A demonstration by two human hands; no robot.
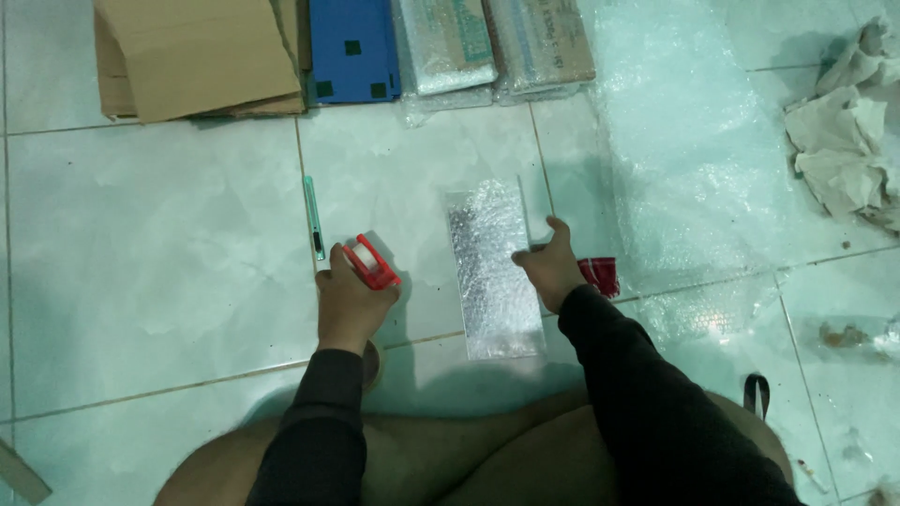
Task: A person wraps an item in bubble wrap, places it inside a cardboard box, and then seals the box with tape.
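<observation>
My left hand [345, 302] grips a red tape dispenser [371, 261] with a roll of clear tape, held just above the pale tiled floor [159, 272]. My right hand [547, 264] rests on the right edge of a flat parcel wrapped in bubble wrap [492, 272], fingers pressed on it. The parcel lies lengthwise between both hands. A small red object [600, 275] lies just right of my right hand.
A green utility knife [314, 217] lies left of the dispenser. Folded cardboard [197, 56], a blue box [352, 49] and two wrapped parcels [492, 42] line the far edge. A sheet of bubble wrap [684, 159] spreads at right, with crumpled paper [844, 141] beyond.
</observation>
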